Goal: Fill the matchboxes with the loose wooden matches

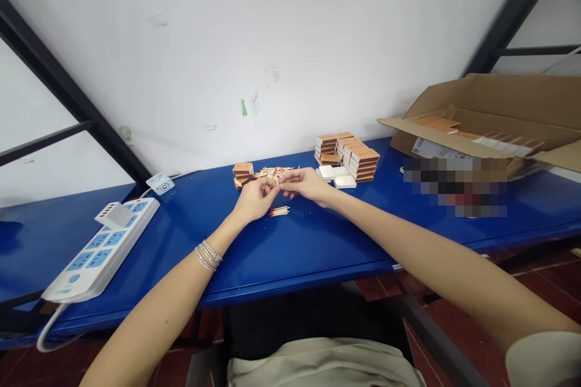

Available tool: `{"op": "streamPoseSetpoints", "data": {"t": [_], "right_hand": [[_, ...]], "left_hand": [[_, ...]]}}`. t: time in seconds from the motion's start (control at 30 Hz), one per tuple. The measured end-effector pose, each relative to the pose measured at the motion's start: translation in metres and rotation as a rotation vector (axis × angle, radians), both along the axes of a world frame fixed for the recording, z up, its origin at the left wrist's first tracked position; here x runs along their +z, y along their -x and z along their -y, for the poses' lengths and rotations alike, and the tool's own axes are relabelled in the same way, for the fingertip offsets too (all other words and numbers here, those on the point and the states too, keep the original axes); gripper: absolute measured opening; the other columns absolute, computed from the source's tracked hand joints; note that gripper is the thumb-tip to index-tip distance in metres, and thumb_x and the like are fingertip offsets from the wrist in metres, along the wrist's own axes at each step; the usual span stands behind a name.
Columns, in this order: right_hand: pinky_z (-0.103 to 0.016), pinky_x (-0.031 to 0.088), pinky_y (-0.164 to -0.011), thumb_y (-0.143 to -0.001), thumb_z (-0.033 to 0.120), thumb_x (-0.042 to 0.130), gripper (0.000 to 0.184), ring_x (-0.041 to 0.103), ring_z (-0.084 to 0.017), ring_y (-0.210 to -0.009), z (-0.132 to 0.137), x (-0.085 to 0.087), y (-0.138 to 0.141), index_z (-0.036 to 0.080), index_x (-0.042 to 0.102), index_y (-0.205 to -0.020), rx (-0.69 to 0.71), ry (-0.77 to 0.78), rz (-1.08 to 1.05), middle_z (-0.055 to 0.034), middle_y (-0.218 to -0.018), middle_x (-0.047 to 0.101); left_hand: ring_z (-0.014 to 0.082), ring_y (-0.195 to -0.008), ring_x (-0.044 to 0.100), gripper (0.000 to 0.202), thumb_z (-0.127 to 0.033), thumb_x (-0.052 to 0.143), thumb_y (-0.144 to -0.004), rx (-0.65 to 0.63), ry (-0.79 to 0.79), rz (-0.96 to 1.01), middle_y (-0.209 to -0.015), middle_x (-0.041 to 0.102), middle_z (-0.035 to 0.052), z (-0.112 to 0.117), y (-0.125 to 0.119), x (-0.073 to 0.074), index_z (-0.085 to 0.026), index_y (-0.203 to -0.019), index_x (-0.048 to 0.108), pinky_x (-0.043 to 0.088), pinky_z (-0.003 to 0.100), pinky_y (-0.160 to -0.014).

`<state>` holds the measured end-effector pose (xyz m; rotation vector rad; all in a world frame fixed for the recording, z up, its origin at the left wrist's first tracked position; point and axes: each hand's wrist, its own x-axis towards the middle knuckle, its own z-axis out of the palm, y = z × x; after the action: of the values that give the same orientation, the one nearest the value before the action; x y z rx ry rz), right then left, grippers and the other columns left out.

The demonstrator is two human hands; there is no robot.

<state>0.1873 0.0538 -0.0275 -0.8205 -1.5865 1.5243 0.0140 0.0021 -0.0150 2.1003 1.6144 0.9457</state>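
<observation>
Where both hands [256,199] meet, matches [275,172] lie behind, between matchbox stacks [363,162].

Behind the blue desk [318,248] there is a white wall [318,42], which carries several small patches [244,107], some greenish. Black metal bars [49,69] appear slanted at the left and right sides. Below, the floor [467,334] has dark red tiles. The light is even.
</observation>
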Motion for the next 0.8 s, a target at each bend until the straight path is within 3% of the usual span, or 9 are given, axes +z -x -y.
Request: {"op": "streamPoseSetpoints", "data": {"t": [0.33,0.53,0.7,0.8], "right_hand": [[-0.022,0.047,-0.053,-0.069,0.016,0.071,0.019,0.057,-0.009,-0.056,0.002,0.001,0.003,0.013,0.065,-0.087,0.060,-0.047,0.042,-0.0003,-0.067,0.065],[-0.023,0.043,-0.060,-0.073,0.013,0.063,0.013,0.055,-0.009,-0.059,-0.001,-0.001,-0.001,0.014,0.069,-0.084,0.027,-0.549,0.442,-0.0012,-0.070,0.066],[-0.023,0.041,-0.064,-0.080,0.029,0.065,0.023,0.055,-0.011,-0.064,0.005,-0.006,0.002,0.015,0.073,-0.096,0.061,-0.687,0.570,-0.0032,-0.077,0.069],[-0.024,0.039,-0.066,-0.082,0.029,0.064,0.022,0.053,-0.011,-0.066,0.008,-0.010,0.008,0.018,0.076,-0.097,0.094,-0.797,0.582,-0.0034,-0.079,0.068]], "left_hand": [[0.0137,-0.062,0.060,0.037,-0.050,0.075,-0.069,0.103,-0.071,-0.244,-0.069,0.068,-0.0021,-0.002,0.026,0.021,-0.021,-0.091,0.068,0.040,0.025,-0.060],[0.0191,-0.071,0.065,0.012,-0.032,0.064,-0.080,0.233,0.013,-0.456,-0.074,0.071,0.0006,-0.004,0.034,0.027,-0.024,-0.085,0.070,0.044,0.028,-0.066],[0.0227,-0.077,0.067,0.021,-0.033,0.055,-0.083,0.256,0.027,-0.491,-0.079,0.073,0.0036,-0.006,0.031,0.020,-0.025,-0.091,0.073,0.048,0.032,-0.072],[0.0240,-0.083,0.067,0.024,-0.035,0.055,-0.083,0.275,0.047,-0.514,-0.085,0.074,0.0061,-0.010,0.027,0.014,-0.024,-0.094,0.073,0.049,0.032,-0.075]]}}
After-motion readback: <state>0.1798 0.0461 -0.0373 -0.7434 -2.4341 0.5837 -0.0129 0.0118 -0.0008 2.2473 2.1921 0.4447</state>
